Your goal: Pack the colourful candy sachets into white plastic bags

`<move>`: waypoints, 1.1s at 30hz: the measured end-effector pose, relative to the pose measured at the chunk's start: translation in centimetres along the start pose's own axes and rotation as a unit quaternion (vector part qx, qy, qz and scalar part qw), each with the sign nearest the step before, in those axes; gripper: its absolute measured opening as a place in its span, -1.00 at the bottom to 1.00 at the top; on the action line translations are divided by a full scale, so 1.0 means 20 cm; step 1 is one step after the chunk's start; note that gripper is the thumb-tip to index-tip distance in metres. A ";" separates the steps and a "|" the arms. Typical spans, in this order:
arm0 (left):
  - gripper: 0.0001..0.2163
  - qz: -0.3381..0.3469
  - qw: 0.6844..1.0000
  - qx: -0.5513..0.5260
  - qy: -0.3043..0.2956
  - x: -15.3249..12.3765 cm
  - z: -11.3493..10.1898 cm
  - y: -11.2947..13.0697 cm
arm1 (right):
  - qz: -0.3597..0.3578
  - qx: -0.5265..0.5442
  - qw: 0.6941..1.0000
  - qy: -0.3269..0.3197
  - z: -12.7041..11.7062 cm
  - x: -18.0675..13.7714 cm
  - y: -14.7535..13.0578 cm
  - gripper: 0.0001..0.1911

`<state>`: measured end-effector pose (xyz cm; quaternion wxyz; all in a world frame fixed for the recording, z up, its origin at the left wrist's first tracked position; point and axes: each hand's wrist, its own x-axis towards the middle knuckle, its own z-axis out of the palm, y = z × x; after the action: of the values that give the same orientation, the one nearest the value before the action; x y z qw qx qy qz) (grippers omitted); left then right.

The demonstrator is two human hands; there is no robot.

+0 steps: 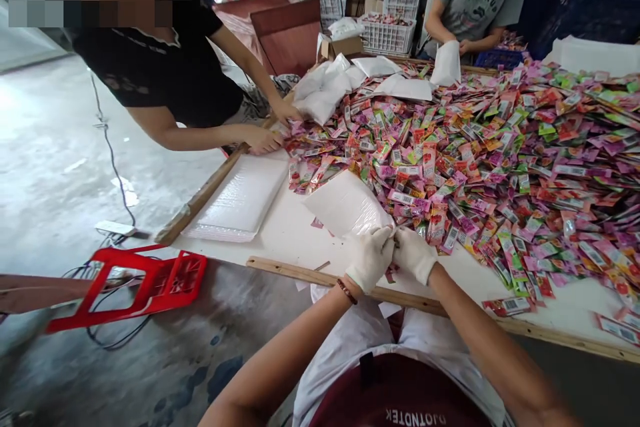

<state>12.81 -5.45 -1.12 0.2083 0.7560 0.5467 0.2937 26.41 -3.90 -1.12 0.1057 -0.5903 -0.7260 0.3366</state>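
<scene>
A white padded mailer (347,203) lies slantwise on the table in front of me, its near corner between my gloved hands. My left hand (371,257), in a white glove, pinches that corner. Close against it, my right hand (414,253) has its fingers closed at the same edge; the exact grip is partly hidden. Just beyond and to the right spreads a deep heap of small colourful printed sachets (465,167). To the left rests a stack of flat white padded mailers (240,193).
A person in black (200,80) reaches over the left table edge; another in grey (475,0) holds a white mailer (447,63) at the back. Filled mailers (325,90) lie beyond the heap. A red plastic stool (135,287) and cables occupy the floor. Wooden strips (300,273) edge the table.
</scene>
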 end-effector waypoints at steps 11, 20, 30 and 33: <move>-0.82 -0.181 0.868 -0.462 0.038 0.33 -0.43 0.14 | -0.012 0.515 0.855 0.068 -0.28 -0.08 0.14 -0.63; -0.87 -0.126 0.958 -0.259 0.012 0.42 -0.74 0.24 | -0.048 0.373 0.924 0.063 -0.74 0.04 -0.20 -0.62; -0.81 -0.115 0.984 -0.108 -0.083 0.52 -0.96 0.35 | -0.073 0.349 0.934 -0.015 -0.93 0.02 -0.33 -0.76; -0.83 -0.110 0.986 -0.019 -0.120 0.56 -1.01 0.39 | -0.075 0.347 0.935 0.006 -0.94 -0.03 -0.35 -0.70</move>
<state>7.27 2.54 21.17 0.3181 0.7168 0.5919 0.1864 31.35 1.94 17.48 0.3337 -0.4625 -0.6057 0.5548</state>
